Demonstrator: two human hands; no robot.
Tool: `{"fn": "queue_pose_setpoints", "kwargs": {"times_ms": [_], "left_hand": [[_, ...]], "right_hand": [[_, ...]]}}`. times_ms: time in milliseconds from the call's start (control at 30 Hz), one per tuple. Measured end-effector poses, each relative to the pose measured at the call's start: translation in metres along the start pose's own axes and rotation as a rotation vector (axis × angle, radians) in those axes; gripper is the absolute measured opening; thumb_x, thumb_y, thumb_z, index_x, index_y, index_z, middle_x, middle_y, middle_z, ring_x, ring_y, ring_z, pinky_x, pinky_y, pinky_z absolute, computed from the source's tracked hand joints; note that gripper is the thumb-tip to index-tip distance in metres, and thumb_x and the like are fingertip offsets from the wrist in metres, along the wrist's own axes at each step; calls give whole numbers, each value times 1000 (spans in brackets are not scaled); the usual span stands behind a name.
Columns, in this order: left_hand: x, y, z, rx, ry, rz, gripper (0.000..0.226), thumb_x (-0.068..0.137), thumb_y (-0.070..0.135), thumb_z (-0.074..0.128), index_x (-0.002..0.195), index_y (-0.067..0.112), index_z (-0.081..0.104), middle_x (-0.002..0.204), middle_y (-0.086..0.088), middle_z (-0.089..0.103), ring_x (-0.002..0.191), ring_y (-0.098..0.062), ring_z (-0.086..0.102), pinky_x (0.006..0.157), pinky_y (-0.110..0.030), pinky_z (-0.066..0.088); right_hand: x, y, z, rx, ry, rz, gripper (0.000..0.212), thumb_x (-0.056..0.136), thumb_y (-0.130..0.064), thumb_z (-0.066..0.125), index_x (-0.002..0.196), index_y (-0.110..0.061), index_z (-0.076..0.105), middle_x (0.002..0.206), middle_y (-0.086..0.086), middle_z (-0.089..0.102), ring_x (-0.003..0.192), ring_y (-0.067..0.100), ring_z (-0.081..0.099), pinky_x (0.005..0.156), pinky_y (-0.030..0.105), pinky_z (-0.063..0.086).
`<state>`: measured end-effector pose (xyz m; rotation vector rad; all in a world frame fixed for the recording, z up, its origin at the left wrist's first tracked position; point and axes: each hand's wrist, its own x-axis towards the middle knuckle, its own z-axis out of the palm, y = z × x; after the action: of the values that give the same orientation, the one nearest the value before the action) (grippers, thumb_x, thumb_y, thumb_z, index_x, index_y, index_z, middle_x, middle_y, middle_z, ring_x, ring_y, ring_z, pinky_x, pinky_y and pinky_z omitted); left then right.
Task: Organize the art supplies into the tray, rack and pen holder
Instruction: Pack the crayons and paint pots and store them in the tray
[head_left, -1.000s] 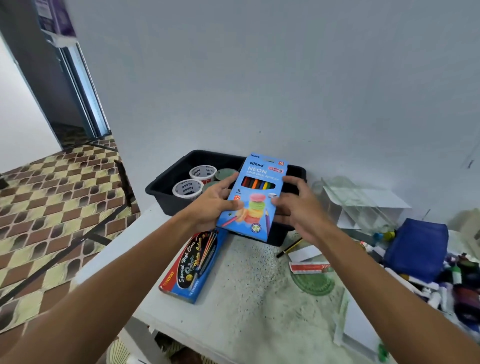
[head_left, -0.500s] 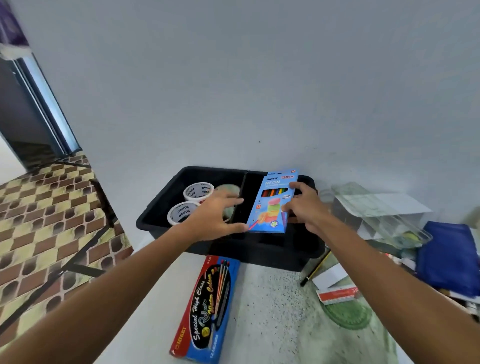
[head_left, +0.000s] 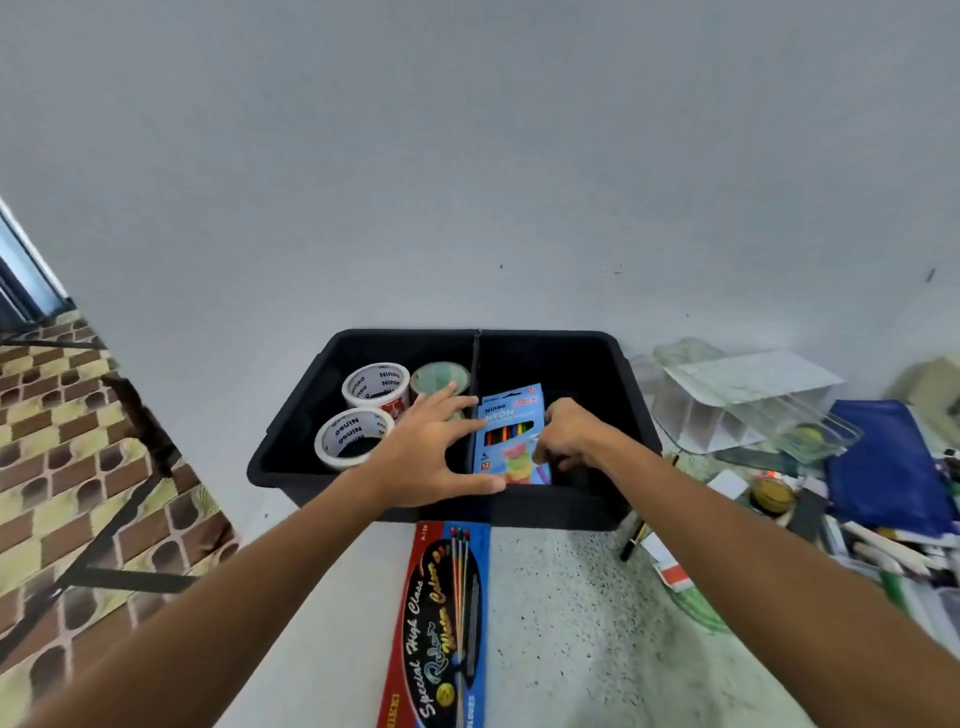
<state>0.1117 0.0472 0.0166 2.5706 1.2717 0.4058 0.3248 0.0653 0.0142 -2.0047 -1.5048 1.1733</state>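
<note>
Pencil box (head_left: 511, 434) sits low in the tray's (head_left: 291, 457) right compartment, against the divider (head_left: 475, 374). Right hand (head_left: 569, 434) pinches its right edge; left hand (head_left: 434, 452) hovers spread, holding nothing. Risk: box wedges tilted on the divider if let go unevenly. Left fingers could nudge the tape rolls (head_left: 363, 415).

One head-worn wide-angle view looks forward and down — close over the black two-compartment plastic tray (head_left: 631, 384) against a pale wall (head_left: 467, 156), both forearms reaching in.
</note>
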Motion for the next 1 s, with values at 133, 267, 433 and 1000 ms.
{"fn": "queue_pose_setpoints", "kwargs": {"times_ms": [133, 267, 433, 1000], "left_hand": [[2, -3, 3, 25, 15, -1, 108, 58, 95, 36, 139, 25, 48, 155, 7, 27, 146, -9, 4, 119, -46, 9], [2, -5, 4, 31, 43, 19, 105, 60, 95, 34, 137, 26, 50, 154, 7, 28, 146, -11, 6, 119, -45, 8], [1, -9, 6, 93, 99, 76, 95, 66, 91, 36, 133, 26, 55, 150, 5, 35, 143, -16, 16, 117, -48, 16], [122, 118, 13, 178, 15, 475, 87, 72, 87, 33, 124, 24, 64, 137, -10, 50, 131, -30, 39, 110, -46, 31]], "right_hand": [[10, -1, 2, -239, -5, 6, 40, 73, -1, 74, 110, 0, 62, 111, 15, 66, 95, 26, 62, 73, 33, 52], [8, 2, 8, -528, -34, 26, 53, 83, -25, 71, 128, -5, 50, 128, 15, 53, 107, 27, 58, 87, 34, 49], [-6, -1, 8, -627, -5, -136, 51, 88, -45, 63, 124, -11, 52, 122, 10, 54, 94, 23, 57, 75, 33, 47], [-117, 77, -143, -268, 427, -396, 33, 90, -15, 60, 122, -9, 61, 124, 11, 57, 109, 24, 56, 90, 29, 42]]}}
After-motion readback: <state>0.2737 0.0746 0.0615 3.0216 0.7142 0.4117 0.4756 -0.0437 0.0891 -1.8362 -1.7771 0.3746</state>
